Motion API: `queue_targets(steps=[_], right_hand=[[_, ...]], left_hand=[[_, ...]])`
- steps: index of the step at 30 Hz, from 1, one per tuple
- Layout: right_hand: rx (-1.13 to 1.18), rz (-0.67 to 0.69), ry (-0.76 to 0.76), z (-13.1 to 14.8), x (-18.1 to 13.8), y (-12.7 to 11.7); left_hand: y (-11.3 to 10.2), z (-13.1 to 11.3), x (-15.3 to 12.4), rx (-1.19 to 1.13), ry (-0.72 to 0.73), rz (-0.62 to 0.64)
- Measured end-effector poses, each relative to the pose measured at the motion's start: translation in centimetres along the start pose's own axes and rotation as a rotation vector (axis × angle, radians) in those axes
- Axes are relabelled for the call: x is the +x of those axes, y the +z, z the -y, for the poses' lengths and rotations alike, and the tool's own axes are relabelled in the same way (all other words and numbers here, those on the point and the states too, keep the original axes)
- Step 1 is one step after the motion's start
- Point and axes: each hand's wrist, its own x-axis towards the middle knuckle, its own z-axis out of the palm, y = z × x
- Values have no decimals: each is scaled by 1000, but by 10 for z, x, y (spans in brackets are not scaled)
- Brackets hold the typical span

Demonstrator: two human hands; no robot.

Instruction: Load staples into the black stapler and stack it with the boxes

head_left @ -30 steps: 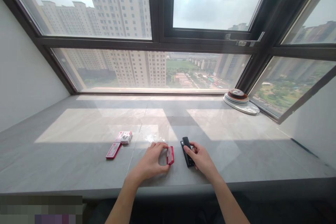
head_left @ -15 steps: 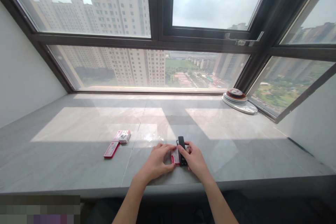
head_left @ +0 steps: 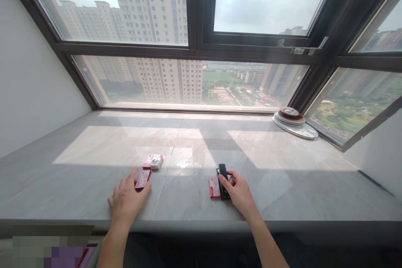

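My right hand (head_left: 238, 190) is closed on a black stapler (head_left: 223, 182) on the stone sill, its thumb on the near side and fingers around the right. Lying beside the stapler's left edge is a small red-and-white box (head_left: 214, 187), with no hand on it. Farther left, my left hand (head_left: 128, 197) has its thumb and fingers on either side of a flat red box with a pale label (head_left: 143, 179). Just behind that one sits another red-and-white box (head_left: 153, 161), with a picture on its side.
A stack of plates or round dishes (head_left: 292, 122) stands in the far right corner by the window frame (head_left: 201, 52). The grey stone sill (head_left: 188, 207) ends at a front edge close to me. A dark thin strip (head_left: 375, 182) lies at the right.
My left hand has left the small box beside the stapler and moved left to the flat red box. My right hand stays on the stapler. The view has shifted slightly.
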Motion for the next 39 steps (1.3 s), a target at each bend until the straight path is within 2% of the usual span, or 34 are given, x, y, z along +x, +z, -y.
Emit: queue_targets(steps=[2, 5, 7, 9, 11, 13, 15, 18, 19, 21, 24, 28, 30, 35, 37, 39], right_hand=[[-1, 0, 4, 0, 0, 0], [14, 18, 14, 0, 0, -1], [38, 43, 31, 0, 0, -2], [65, 68, 55, 0, -1, -3], [82, 85, 71, 0, -1, -4], [85, 92, 72, 0, -1, -5], [87, 86, 66, 0, -1, -5], [102, 74, 50, -2, 0, -5], [106, 73, 42, -3, 0, -5], [109, 74, 31, -5, 1, -5], [114, 72, 25, -7, 1, -5], [109, 70, 11, -8, 1, -5], [98, 65, 1, -7, 1, -6], [87, 62, -13, -4, 0, -5], [96, 65, -3, -4, 0, -5], [109, 67, 12, -3, -1, -4]], left_hand=[[-4, -2, -6, -6, 188, 159], [-12, -24, -18, -150, 434, 402], [-17, -45, -25, -250, 501, 542], [-18, -69, -31, -277, 533, 629], [-16, -91, -37, -241, 570, 623], [-12, -106, -41, -206, 590, 562], [-10, -112, -44, -212, 599, 568], [-11, -109, -43, -271, 611, 680], [-11, -109, -42, -296, 617, 684], [-11, -114, -42, -359, 638, 611], [-6, -134, -47, -467, 716, 474], [11, -164, -58, -508, 880, 471], [21, -172, -64, -506, 904, 482], [30, -173, -69, -538, 901, 496], [23, -163, -59, -572, 886, 479], [14, -143, -36, -596, 818, 383]])
